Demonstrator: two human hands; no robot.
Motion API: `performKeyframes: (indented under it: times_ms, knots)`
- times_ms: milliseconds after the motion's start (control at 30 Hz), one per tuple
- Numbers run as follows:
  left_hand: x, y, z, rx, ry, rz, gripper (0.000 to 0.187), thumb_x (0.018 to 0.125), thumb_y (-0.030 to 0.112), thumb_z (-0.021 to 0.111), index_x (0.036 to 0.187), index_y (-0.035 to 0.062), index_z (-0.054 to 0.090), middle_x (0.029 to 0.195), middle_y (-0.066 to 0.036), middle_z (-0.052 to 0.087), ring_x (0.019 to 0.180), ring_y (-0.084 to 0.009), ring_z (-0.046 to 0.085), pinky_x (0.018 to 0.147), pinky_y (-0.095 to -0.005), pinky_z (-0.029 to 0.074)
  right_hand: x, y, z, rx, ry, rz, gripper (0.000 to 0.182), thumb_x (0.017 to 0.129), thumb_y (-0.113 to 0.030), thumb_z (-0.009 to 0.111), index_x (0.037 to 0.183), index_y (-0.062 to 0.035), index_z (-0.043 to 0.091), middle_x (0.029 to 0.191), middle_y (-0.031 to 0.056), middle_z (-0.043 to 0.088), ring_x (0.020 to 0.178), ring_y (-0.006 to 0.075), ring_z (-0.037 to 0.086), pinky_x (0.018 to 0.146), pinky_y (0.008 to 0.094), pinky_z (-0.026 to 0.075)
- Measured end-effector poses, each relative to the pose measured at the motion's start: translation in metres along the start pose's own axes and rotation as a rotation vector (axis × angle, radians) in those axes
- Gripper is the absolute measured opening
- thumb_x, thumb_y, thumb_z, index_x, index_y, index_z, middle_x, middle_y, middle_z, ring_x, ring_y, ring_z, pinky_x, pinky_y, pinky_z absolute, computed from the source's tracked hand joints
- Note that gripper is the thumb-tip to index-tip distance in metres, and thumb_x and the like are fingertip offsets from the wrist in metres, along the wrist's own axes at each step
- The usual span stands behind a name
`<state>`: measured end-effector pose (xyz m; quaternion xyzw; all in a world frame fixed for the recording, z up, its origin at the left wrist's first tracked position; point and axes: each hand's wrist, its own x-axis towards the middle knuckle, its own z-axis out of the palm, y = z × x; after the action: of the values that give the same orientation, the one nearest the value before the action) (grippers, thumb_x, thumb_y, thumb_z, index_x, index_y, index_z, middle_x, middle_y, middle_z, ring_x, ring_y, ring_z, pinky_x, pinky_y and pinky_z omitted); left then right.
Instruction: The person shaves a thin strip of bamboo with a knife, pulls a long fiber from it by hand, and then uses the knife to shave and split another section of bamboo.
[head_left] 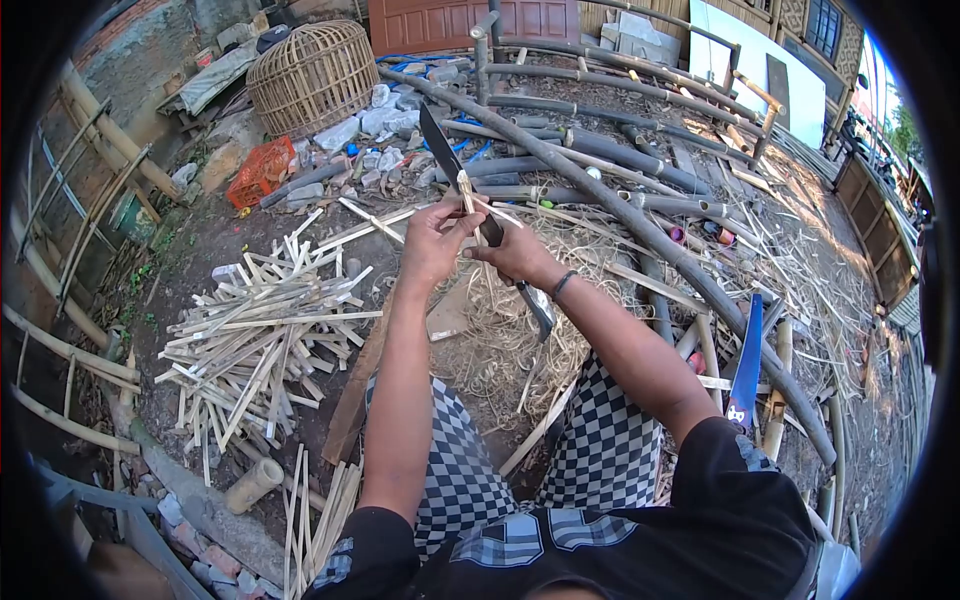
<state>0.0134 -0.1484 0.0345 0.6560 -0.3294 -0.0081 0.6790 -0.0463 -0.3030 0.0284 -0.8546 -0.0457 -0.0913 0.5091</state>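
My left hand point(432, 245) pinches a narrow, pale bamboo strip point(467, 190) out in front of me. Held across it is a large dark machete point(440, 145), its blade pointing up and away to the left. The fingers of my right hand point(522, 258) are wrapped round the machete, and the end of its handle sticks out below the hand. Blade and strip overlap between my two hands. Curly bamboo shavings point(565, 340) cover the ground beneath them, between my knees.
A heap of split bamboo sticks point(265, 335) lies left, with more strips point(318, 515) nearer me. A blue-bladed saw point(747, 365) stands right, beside a long dark pole point(655, 240). Farther off are an orange crate point(262, 172), rubble point(375, 125) and a woven bamboo cage point(315, 75).
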Motion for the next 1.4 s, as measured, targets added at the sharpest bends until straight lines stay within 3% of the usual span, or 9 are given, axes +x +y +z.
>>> performKeyframes:
  times_ms: [133, 200, 367, 467, 633, 1033, 1400]
  knots:
    - [-0.006, 0.001, -0.012, 0.141, 0.061, 0.025, 0.019, 0.087, 0.011, 0.073, 0.104, 0.0022, 0.072, 0.1, -0.005, 0.073, 0.088, -0.0113, 0.067, 0.081, -0.0282, 0.053, 0.002, -0.01, -0.009, 0.12, -0.082, 0.15, 0.045, 0.084, -0.023, 0.076, 0.119, -0.0035, 0.056, 0.066, 0.0073, 0.06, 0.044, 0.0127, 0.054, 0.041, 0.0313, 0.045]
    - [-0.009, 0.002, -0.016, 0.254, 0.039, 0.056, 0.022, 0.083, 0.013, 0.077, 0.101, 0.0018, 0.073, 0.092, -0.006, 0.074, 0.086, -0.0125, 0.069, 0.078, -0.0286, 0.053, 0.0, -0.013, -0.015, 0.306, 0.003, 0.157, 0.037, 0.089, -0.027, 0.073, 0.105, 0.0005, 0.054, 0.061, 0.0016, 0.054, 0.04, 0.01, 0.05, 0.035, 0.0253, 0.037]
    - [-0.013, 0.004, -0.018, 0.399, 0.006, -0.047, 0.025, 0.08, 0.017, 0.08, 0.1, 0.0027, 0.074, 0.091, -0.009, 0.075, 0.086, -0.0154, 0.07, 0.079, -0.0309, 0.053, -0.006, -0.037, -0.026, 0.458, 0.135, 0.188, 0.041, 0.092, -0.039, 0.069, 0.084, -0.0013, 0.055, 0.053, -0.0002, 0.048, 0.036, 0.0101, 0.047, 0.034, 0.026, 0.036]
    - [-0.013, 0.0, -0.015, 0.444, 0.0, -0.064, 0.027, 0.079, 0.019, 0.08, 0.1, 0.0034, 0.075, 0.092, -0.011, 0.075, 0.086, -0.0178, 0.07, 0.081, -0.0327, 0.052, -0.012, -0.043, -0.026, 0.461, 0.075, 0.123, 0.043, 0.091, -0.041, 0.07, 0.079, -0.0018, 0.055, 0.053, -0.0001, 0.049, 0.037, 0.0099, 0.047, 0.034, 0.0259, 0.036]
    - [-0.015, 0.013, -0.003, 0.525, -0.017, -0.082, 0.029, 0.079, 0.02, 0.08, 0.101, 0.0022, 0.074, 0.092, -0.012, 0.075, 0.087, -0.0203, 0.071, 0.082, -0.0343, 0.052, -0.009, -0.037, -0.017, 0.559, 0.048, 0.044, 0.031, 0.089, -0.03, 0.075, 0.086, -0.0021, 0.061, 0.057, -0.0002, 0.053, 0.039, 0.0086, 0.048, 0.034, 0.0247, 0.036]
    - [-0.013, 0.002, -0.005, 0.456, -0.033, -0.092, 0.028, 0.079, 0.017, 0.08, 0.102, 0.0019, 0.074, 0.093, -0.013, 0.075, 0.086, -0.0193, 0.071, 0.081, -0.034, 0.052, -0.01, -0.036, -0.02, 0.625, 0.022, 0.042, 0.031, 0.091, -0.029, 0.072, 0.091, -0.0014, 0.059, 0.055, -0.0018, 0.047, 0.039, 0.0086, 0.045, 0.034, 0.0256, 0.037]
    - [-0.012, 0.004, -0.003, 0.51, -0.034, -0.123, 0.028, 0.08, 0.016, 0.079, 0.104, 0.001, 0.073, 0.091, -0.01, 0.074, 0.086, -0.0168, 0.071, 0.079, -0.0318, 0.054, -0.011, -0.035, -0.024, 0.54, 0.036, 0.066, 0.033, 0.093, -0.03, 0.069, 0.087, -0.0006, 0.058, 0.055, -0.0012, 0.049, 0.039, 0.0087, 0.046, 0.034, 0.0258, 0.036]
